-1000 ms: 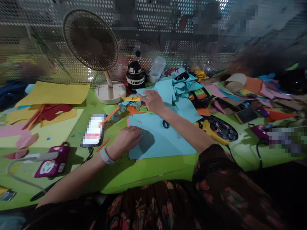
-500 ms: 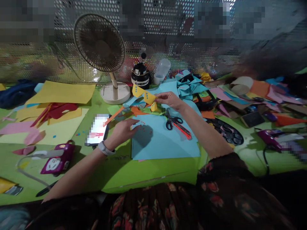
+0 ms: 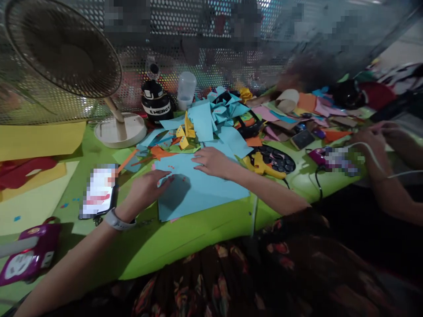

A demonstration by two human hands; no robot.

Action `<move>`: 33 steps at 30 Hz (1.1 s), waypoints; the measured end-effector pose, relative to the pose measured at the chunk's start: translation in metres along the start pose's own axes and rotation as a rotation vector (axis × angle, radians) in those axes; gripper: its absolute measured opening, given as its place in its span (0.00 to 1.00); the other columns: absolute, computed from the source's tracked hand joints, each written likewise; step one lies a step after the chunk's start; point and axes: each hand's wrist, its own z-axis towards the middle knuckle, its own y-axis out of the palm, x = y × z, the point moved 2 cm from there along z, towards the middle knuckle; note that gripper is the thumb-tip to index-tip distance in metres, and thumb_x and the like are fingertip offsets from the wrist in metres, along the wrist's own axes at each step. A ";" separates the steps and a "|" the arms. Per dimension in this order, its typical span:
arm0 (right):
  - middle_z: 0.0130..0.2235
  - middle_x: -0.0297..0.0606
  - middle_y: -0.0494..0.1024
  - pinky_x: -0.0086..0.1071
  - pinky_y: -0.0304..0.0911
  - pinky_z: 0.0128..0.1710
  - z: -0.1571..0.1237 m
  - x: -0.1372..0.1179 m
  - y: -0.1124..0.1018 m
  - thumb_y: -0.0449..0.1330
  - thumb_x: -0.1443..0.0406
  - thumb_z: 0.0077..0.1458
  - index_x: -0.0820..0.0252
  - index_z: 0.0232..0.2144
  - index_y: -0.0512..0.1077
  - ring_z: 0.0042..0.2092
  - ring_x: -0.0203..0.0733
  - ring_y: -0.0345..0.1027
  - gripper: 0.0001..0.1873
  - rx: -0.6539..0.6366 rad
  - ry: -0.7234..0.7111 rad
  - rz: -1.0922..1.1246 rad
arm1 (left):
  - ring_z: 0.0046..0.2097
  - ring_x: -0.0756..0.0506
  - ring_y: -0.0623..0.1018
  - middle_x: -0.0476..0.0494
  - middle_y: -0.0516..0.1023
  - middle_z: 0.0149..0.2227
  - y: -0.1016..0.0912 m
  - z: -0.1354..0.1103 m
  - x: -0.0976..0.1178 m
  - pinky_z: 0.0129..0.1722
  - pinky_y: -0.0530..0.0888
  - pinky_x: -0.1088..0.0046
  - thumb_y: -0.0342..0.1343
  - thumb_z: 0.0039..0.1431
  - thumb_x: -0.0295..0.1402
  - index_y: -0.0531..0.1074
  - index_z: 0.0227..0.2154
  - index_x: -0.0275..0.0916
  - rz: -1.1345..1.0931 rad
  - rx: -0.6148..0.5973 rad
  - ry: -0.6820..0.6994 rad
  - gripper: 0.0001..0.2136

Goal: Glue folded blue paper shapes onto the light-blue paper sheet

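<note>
My left hand [image 3: 147, 190] hovers at the left edge of a stack of blue paper sheets [image 3: 205, 198], fingers apart and nothing in them. Small red paper bits [image 3: 171, 167] lie on the sheet near its fingertips. Over the upper right of the sheet, my right hand [image 3: 214, 163] has its fingers loosely stretched, with no held thing showing. Just beyond it sit yellow folded paper pieces [image 3: 185, 135] with blue dots. An orange paper strip [image 3: 126, 162] touches the phone [image 3: 99, 189]. The scissors are out of sight, possibly beneath my right hand.
A fan [image 3: 120, 130], a black bottle [image 3: 157, 108] and a clear cup [image 3: 187, 90] line the back. Blue scraps [image 3: 224, 110] pile beyond my hands. Right are a black palette [image 3: 280, 160] and yellow glue gun [image 3: 261, 163]. Another person's hands [image 3: 372, 143] are far right.
My right hand has let go of the yellow dotted paper, which now lies among the scraps, and has come down over the blue sheet. The view has swung right.
</note>
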 end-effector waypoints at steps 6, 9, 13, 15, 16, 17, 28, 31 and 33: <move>0.45 0.44 0.80 0.41 0.62 0.48 -0.056 0.050 -0.028 0.55 0.61 0.63 0.59 0.44 0.78 0.47 0.49 0.71 0.14 0.149 0.247 0.019 | 0.48 0.38 0.81 0.42 0.81 0.48 -0.010 0.000 0.001 0.44 0.76 0.63 0.47 0.66 0.43 0.78 0.47 0.40 0.018 0.006 -0.014 0.18; 0.45 0.46 0.81 0.41 0.63 0.47 -0.082 0.076 -0.041 0.55 0.61 0.63 0.61 0.44 0.78 0.47 0.50 0.71 0.16 0.176 0.416 0.017 | 0.49 0.36 0.80 0.41 0.81 0.48 -0.013 0.001 0.000 0.45 0.76 0.61 0.47 0.65 0.42 0.78 0.46 0.39 0.026 0.008 -0.029 0.18; 0.44 0.45 0.80 0.38 0.65 0.45 -0.099 0.074 -0.033 0.57 0.56 0.61 0.60 0.45 0.78 0.46 0.49 0.72 0.18 0.084 0.423 0.066 | 0.48 0.38 0.81 0.40 0.81 0.49 -0.008 -0.002 0.008 0.46 0.77 0.62 0.47 0.67 0.43 0.77 0.48 0.39 0.019 -0.050 0.016 0.19; 0.48 0.47 0.78 0.39 0.65 0.47 -0.099 0.059 -0.019 0.59 0.52 0.59 0.60 0.51 0.74 0.49 0.51 0.70 0.23 0.040 0.371 0.036 | 0.52 0.39 0.79 0.39 0.79 0.52 -0.002 -0.007 0.019 0.52 0.75 0.62 0.47 0.67 0.43 0.75 0.51 0.38 0.002 -0.097 0.126 0.19; 0.49 0.48 0.77 0.39 0.64 0.47 -0.097 0.052 -0.012 0.59 0.51 0.58 0.60 0.54 0.72 0.50 0.52 0.69 0.26 0.016 0.355 -0.002 | 0.55 0.39 0.77 0.38 0.77 0.55 0.002 -0.010 0.026 0.55 0.73 0.61 0.47 0.68 0.43 0.73 0.54 0.37 -0.010 -0.122 0.197 0.20; 0.50 0.49 0.76 0.40 0.64 0.47 -0.095 0.045 -0.005 0.59 0.52 0.59 0.60 0.55 0.70 0.51 0.53 0.69 0.27 -0.009 0.349 -0.045 | 0.58 0.39 0.74 0.37 0.72 0.59 0.007 -0.013 0.034 0.58 0.70 0.60 0.47 0.68 0.43 0.69 0.58 0.37 -0.008 -0.157 0.253 0.22; 0.46 0.46 0.77 0.38 0.65 0.47 -0.075 0.035 0.014 0.56 0.64 0.59 0.60 0.55 0.70 0.49 0.51 0.69 0.22 0.031 0.249 -0.080 | 0.70 0.36 0.55 0.33 0.52 0.70 0.057 -0.047 0.073 0.67 0.52 0.52 0.48 0.62 0.56 0.52 0.68 0.42 0.063 -0.234 0.538 0.36; 0.46 0.46 0.78 0.40 0.66 0.50 -0.079 0.029 0.012 0.55 0.64 0.59 0.61 0.53 0.72 0.49 0.51 0.70 0.20 0.062 0.230 -0.061 | 0.69 0.36 0.55 0.33 0.51 0.70 0.057 -0.048 0.071 0.67 0.53 0.53 0.46 0.62 0.57 0.52 0.68 0.42 0.073 -0.229 0.525 0.37; 0.45 0.47 0.78 0.41 0.66 0.50 -0.083 0.027 0.009 0.54 0.65 0.60 0.62 0.53 0.73 0.49 0.52 0.70 0.20 0.093 0.239 -0.071 | 0.69 0.36 0.56 0.33 0.51 0.70 0.056 -0.049 0.072 0.67 0.52 0.53 0.45 0.62 0.57 0.52 0.68 0.42 0.079 -0.236 0.515 0.37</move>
